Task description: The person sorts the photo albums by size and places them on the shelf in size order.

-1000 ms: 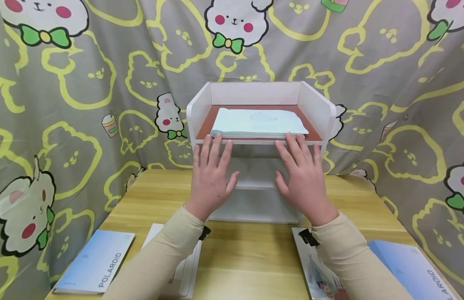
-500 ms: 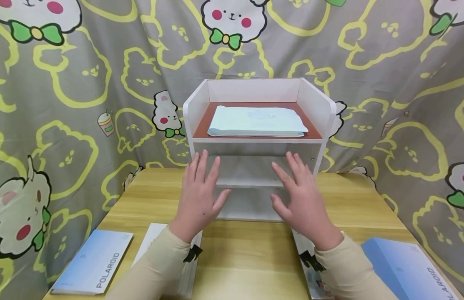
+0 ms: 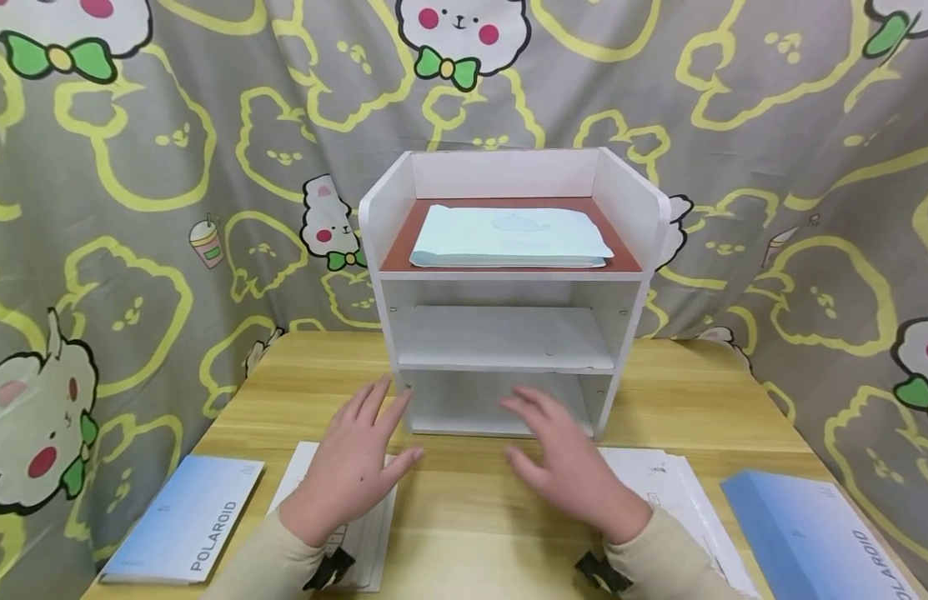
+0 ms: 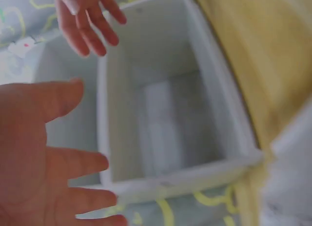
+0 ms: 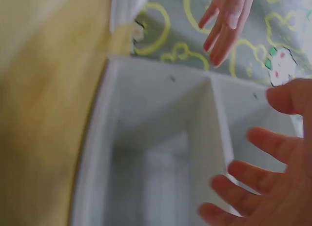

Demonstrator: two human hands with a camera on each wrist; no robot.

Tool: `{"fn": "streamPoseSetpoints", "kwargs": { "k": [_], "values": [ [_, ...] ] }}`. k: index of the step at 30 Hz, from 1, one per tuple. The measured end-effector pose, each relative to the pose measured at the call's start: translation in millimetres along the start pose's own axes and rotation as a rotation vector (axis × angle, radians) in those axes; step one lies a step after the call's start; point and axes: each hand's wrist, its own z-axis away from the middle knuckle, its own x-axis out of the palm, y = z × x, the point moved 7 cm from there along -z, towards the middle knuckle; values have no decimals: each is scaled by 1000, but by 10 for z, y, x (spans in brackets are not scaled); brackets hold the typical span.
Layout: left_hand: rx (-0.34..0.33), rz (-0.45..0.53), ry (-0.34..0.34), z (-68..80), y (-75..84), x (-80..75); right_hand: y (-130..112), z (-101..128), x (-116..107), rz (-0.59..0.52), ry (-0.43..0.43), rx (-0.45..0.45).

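Observation:
My left hand (image 3: 354,462) hovers over the table at front left, fingers spread and slightly bent, holding nothing. Opposite it, my right hand (image 3: 569,467) is also in the air with loosely extended fingers and nothing in its grasp. Both are in front of a white shelf unit (image 3: 504,337), apart from it. A pale blue flat pad or packet (image 3: 516,237) with a faint whale drawing lies on the unit's reddish-brown top. In the left wrist view the bottom compartment (image 4: 161,123) shows no objects; the right wrist view shows the same compartment (image 5: 156,153).
Beside the left forearm lies a white flat booklet or packet (image 3: 373,533), partly covered. A white flat packet (image 3: 677,492) lies by the right forearm. Blue POLAROID albums (image 3: 186,517) (image 3: 816,533) lie at both sides of the wooden table (image 3: 464,533). A patterned curtain (image 3: 268,167) hangs behind.
Both hands have drawn back and down from the pale blue packet at the shelf's top edge to above the table. The packet stays on top. The head view has shifted slightly.

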Motion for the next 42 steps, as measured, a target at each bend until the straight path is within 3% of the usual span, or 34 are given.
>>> {"fn": "streamPoseSetpoints", "kwargs": {
  "k": [4,7,18,25,28,30,37,42],
  "values": [
    [-48,-23,-101,159,-201,129,-9,62,325,-12,-178,47],
    [-83,-31,-146,241,-364,170,41,111,485,-10,-259,83],
    [-212,22,-411,496,-863,294,242,180,762,-60,-414,167],
    [-340,112,-579,564,-1080,387,229,234,791,29,-461,180],
    [-386,158,-621,569,-1113,454,216,246,772,42,-463,176],
    [-382,154,-618,556,-1102,479,216,249,768,49,-464,172],
    [-271,70,-571,429,-876,485,223,246,765,62,-457,162],
    [-216,49,-582,334,-714,496,220,241,782,61,-460,156]
  ]
}}
